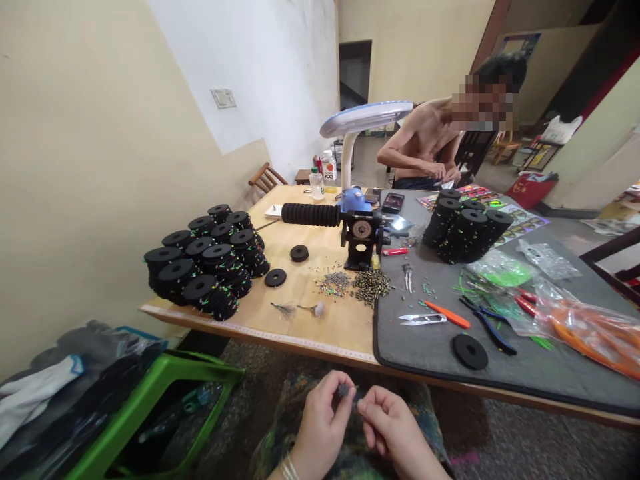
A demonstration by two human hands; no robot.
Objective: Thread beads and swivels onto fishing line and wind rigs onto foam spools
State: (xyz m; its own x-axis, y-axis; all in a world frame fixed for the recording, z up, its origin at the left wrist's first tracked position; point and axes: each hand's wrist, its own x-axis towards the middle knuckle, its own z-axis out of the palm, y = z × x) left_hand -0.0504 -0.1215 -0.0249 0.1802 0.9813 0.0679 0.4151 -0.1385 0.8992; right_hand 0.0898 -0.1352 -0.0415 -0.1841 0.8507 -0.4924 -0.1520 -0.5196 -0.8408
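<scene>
Piece [343, 390], small and dark, in the pinch of left hand [321, 417], right hand [384, 417] just beside, its grasp unclear.

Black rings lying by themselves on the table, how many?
3: the far ring and near ring on the wood, and the third ring on the mat. The stacks could hide more.

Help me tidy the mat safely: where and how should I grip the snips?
Take the snips by the handle end, probably from the near side: the pointed blades face left, and the orange tool lies close behind the handles.
</scene>
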